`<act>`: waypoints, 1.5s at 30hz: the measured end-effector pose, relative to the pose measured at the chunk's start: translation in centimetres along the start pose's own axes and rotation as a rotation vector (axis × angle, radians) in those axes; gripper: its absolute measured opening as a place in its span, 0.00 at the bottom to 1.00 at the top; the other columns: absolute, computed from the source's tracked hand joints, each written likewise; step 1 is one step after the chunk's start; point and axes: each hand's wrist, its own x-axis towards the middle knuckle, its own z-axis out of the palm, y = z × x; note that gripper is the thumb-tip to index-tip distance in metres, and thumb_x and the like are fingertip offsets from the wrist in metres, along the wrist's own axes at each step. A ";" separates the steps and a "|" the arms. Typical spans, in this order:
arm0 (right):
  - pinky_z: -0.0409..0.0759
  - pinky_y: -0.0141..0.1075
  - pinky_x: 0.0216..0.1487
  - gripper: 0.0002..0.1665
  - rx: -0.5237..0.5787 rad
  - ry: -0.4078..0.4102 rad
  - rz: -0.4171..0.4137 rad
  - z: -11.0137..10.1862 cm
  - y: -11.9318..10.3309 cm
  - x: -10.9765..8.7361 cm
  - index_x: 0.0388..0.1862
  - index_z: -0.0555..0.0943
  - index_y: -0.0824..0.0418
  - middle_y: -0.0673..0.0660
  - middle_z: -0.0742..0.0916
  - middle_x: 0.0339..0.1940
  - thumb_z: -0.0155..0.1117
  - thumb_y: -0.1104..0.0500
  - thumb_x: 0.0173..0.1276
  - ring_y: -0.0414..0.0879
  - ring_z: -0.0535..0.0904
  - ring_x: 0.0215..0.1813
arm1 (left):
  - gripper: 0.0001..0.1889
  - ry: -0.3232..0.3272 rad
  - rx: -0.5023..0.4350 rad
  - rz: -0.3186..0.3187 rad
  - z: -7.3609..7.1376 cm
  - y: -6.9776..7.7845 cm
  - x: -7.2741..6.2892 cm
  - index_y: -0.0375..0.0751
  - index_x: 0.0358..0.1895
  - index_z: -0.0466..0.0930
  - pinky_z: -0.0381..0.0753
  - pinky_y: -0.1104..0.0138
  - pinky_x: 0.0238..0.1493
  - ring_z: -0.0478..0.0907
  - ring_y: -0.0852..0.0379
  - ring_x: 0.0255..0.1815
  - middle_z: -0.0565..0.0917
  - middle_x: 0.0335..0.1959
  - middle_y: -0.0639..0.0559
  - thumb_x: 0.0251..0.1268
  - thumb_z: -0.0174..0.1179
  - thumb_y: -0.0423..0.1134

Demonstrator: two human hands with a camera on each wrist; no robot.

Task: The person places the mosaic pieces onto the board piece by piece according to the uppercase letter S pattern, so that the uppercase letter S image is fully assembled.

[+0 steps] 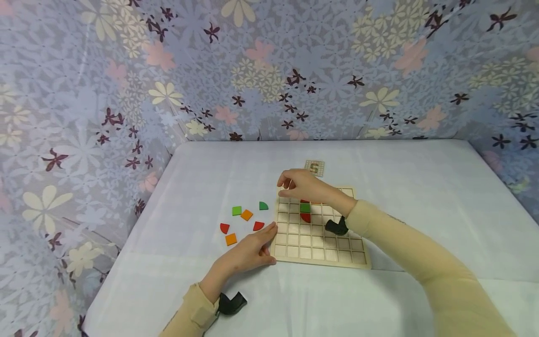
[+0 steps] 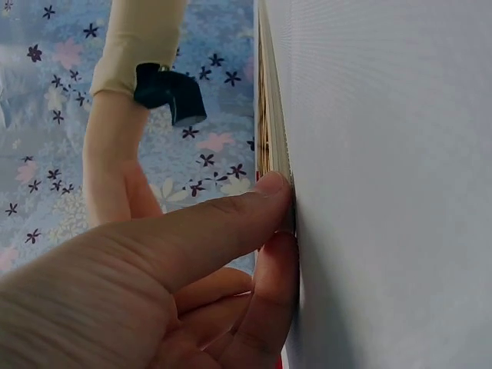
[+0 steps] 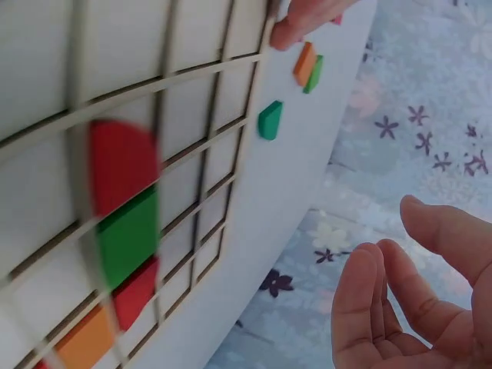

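A wooden grid board (image 1: 294,252) lies flat on the table. My left hand (image 1: 248,251) touches its left edge near the front corner, fingers mostly straight; the left wrist view shows the thumb (image 2: 231,223) against the rim. My right hand (image 1: 305,184) hovers over the board's far left part with loosely bent fingers. Nothing shows between its thumb and fingers in the right wrist view. In the grid sit a red quarter-circle tile (image 3: 123,169), a green square tile (image 3: 129,238), another red tile (image 3: 137,294) and an orange tile (image 3: 86,338). The right arm hides part of the grid.
Left of the board lie loose tiles: a light green square (image 1: 236,210), orange squares (image 1: 231,239), red quarter-circles (image 1: 225,228) and a dark green quarter-circle (image 1: 263,206). Behind the board is a small patterned card (image 1: 315,167). Floral cloth (image 1: 252,70) hangs around the white table.
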 end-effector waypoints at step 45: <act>0.71 0.31 0.36 0.16 -0.162 -0.350 0.157 8.1 -4.4 8.5 0.34 0.78 0.59 0.50 0.82 0.33 0.75 0.54 0.53 0.43 0.75 0.37 | 0.36 -0.014 0.171 0.028 -0.5 0.2 -0.3 0.30 0.69 0.60 0.63 0.64 0.63 0.57 0.52 0.70 0.55 0.73 0.41 0.61 0.65 0.41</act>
